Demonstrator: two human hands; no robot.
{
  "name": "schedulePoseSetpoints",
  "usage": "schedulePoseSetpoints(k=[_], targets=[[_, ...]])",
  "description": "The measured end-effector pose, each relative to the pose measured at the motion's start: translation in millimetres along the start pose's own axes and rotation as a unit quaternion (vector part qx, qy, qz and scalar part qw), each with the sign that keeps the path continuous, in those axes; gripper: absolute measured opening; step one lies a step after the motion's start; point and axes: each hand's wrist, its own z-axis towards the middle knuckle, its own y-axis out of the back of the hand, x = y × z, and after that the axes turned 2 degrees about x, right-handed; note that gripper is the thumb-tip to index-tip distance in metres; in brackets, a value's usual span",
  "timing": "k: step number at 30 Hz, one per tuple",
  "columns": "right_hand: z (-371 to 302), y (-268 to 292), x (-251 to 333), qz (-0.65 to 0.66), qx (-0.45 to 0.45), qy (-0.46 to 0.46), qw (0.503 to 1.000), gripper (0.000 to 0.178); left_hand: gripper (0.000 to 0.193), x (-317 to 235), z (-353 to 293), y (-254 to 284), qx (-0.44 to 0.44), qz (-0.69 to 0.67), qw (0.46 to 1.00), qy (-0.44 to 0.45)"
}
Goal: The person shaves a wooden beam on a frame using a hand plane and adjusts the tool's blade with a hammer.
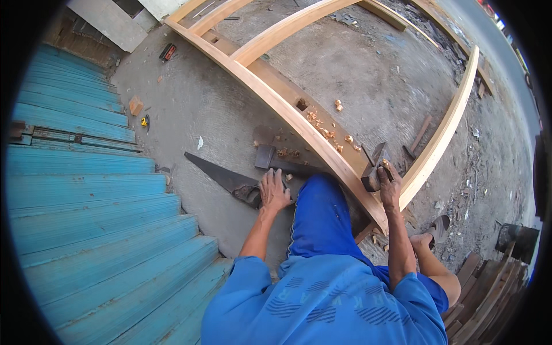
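Note:
My right hand [390, 185] is wrapped around a dark hand plane [374, 172], with pale shavings curling at its top. The plane is beside the near end of a light wooden frame [299, 123]. On the left, my left hand [275, 191] has its fingers stretched out, just beside the handle of a hand saw [215, 173]; whether it touches the handle I cannot tell. The saw lies on the ground, blade pointing away to the left. A mallet [265, 156] lies just beyond that hand, its handle running toward my knee.
Curled wood shavings [326, 133] lie on a board beneath the frame. A hammer [418, 138] rests on the ground at right. A blue-green corrugated shutter [86, 190] borders the left, near a wood block [135, 106] and a yellow tape measure [145, 121]. Planks [483, 299] lie lower right.

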Motion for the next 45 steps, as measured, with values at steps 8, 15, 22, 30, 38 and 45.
schedulePoseSetpoints(k=[8, 15, 22, 30, 38, 45], targets=[[-21.9, -25.0, -15.3, -0.051, -0.01, 0.028, 0.998, 0.039, 0.065, 13.4, 65.0, -35.3, 0.098, 0.142, 0.98, -0.103], [-10.7, -21.3, -29.0, -0.072, -0.046, 0.003, 0.996, 0.038, 0.031, 33.2, 71.7, -20.7, 0.112, 0.143, 0.979, -0.088], [-10.9, -26.2, -12.5, -0.075, -0.047, -0.037, 0.995, 0.035, 0.036, 97.3, 15.5, -4.3, 0.138, 0.152, 0.979, -0.016], [-11.1, -24.0, 2.2, -0.11, -0.063, -0.038, 0.991, 0.037, 0.056, 99.9, 7.2, 25.4, 0.222, 0.109, 0.969, 0.029], [-35.3, 6.0, 33.8, 0.329, -0.041, -0.063, 0.941, 0.056, 0.077, 33.7, 63.9, 10.2, -0.053, -0.106, 0.988, 0.103], [-75.4, 98.5, 115.8, 0.344, -0.007, 0.083, 0.935, 0.064, 0.086, -88.0, 136.1, 18.3, -0.082, 0.009, 0.977, -0.196]])
